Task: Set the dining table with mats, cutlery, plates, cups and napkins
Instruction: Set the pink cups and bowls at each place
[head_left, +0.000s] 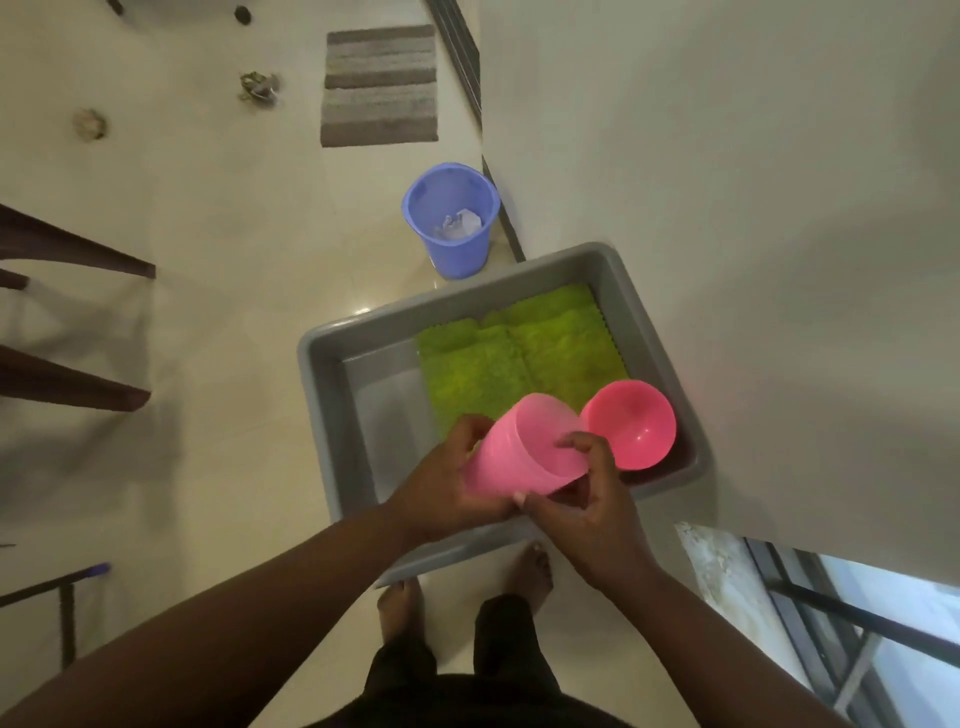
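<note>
Pale tiled floor: grey tub, blue bucket beside it, striped rug beyond, bare feet near tub.

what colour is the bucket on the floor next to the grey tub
Blue, with some crumpled paper inside; the bucket shows clearly in the head view.

Blue plastic bucket stood on the pale tiled floor against the white wall, some crumpled white scraps inside it. Striped grey-brown rug lay further off, near the top of the view. Two small unclear items and sat on the floor left of the rug; too blurred to identify. Dark wooden furniture legs came in from the left edge. Thin dark metal frame at lower left. Window with dark bars at lower right. Bare feet on the floor, dark trousers at bottom.
</note>
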